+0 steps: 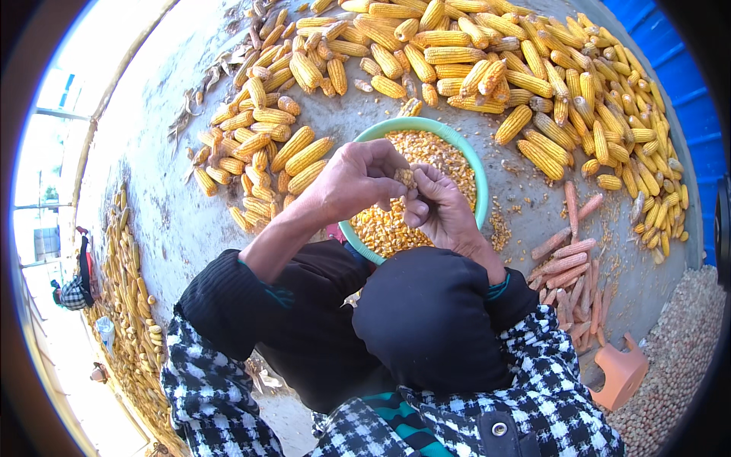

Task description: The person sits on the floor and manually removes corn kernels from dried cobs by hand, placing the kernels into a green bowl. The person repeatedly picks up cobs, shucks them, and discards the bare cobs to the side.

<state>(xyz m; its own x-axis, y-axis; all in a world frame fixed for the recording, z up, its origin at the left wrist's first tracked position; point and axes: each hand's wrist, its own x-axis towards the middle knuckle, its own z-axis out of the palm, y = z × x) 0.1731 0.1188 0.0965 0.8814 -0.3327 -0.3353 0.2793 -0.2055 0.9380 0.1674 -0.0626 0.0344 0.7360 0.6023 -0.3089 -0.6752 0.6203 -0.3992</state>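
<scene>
My left hand pinches a short, pale brownish piece of corn cob between thumb and fingers. From the other side, the fingertips of my right hand close on the same piece. Both hands are above a light green plastic basin, which stands on the floor in front of my knees. Loose yellow corn kernels fill much of the basin. My forearms and hands hide part of its left and right rim. Kernels also lie scattered on the concrete just right of it.
Corn ears lie in a large heap ahead and right, a smaller pile left, and a long row far left. Stripped cobs are piled at right, by an orange plastic stool. Blue corrugated sheeting borders the right.
</scene>
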